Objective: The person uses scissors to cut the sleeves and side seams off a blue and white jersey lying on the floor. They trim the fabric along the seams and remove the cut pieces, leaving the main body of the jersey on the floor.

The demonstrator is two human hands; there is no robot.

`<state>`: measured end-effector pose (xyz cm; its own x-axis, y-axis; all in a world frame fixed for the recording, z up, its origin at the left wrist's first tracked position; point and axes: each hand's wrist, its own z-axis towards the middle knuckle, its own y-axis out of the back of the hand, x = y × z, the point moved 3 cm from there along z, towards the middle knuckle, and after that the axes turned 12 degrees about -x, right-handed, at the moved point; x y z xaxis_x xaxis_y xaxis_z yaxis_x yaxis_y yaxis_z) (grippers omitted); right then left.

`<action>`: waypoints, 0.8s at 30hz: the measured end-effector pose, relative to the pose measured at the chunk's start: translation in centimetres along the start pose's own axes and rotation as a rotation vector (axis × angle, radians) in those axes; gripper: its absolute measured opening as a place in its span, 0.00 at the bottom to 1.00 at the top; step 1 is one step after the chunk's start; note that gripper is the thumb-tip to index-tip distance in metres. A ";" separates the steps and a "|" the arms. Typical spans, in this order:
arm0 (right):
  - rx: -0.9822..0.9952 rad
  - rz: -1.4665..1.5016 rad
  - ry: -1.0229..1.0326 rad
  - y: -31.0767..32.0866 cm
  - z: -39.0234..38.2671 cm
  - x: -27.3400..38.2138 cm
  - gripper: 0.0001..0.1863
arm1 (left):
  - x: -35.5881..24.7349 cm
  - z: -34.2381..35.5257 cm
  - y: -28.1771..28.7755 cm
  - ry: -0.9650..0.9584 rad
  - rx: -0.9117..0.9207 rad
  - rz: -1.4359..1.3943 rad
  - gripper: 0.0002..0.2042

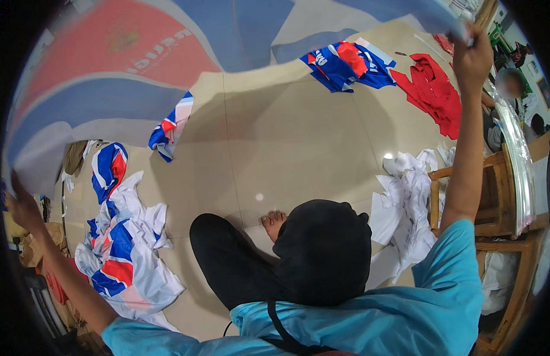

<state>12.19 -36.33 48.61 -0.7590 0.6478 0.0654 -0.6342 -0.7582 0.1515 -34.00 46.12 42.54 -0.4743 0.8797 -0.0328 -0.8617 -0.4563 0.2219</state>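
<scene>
A wide printed cloth (pixel 239 35) in blue, red and white hangs spread in the air across the far side, smeared by motion. My right hand (pixel 472 56), raised at the far right, is closed on one corner of it. At the far left, my left hand (pixel 24 207) grips the cloth's opposite edge, its fingers partly hidden by the fabric. Both arms are stretched wide apart. Beneath the cloth's near edge, a narrow blue, red and white fabric piece (pixel 173 126) lies on the tiled floor (pixel 287 136).
Crumpled white, blue and red cloths (pixel 126 261) lie at my left. A blue-red bundle (pixel 349 65) and red fabric (pixel 430 92) lie farther off. White scraps (pixel 405 202) lie right, beside a wooden frame (pixel 494 196). Another person (pixel 494 127) is at the right edge.
</scene>
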 end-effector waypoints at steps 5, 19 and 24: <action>0.179 0.164 -0.252 -0.6 -17.0 -1.4 0.09 | -12.1 -5.7 3.3 -0.136 0.293 -0.249 0.22; 0.506 0.109 -0.581 -11.1 -39.4 -4.9 0.11 | -17.0 -32.6 -8.8 0.030 0.755 -0.244 0.30; 0.790 -0.041 -0.594 -10.2 -45.7 -5.1 0.09 | -17.1 -40.1 -8.3 0.026 0.993 -0.206 0.28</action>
<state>15.77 -35.27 1.66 -0.4042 0.7682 0.4965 -0.2137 -0.6071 0.7653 -25.94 29.55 2.19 -0.3475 0.9201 -0.1806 -0.3930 0.0320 0.9190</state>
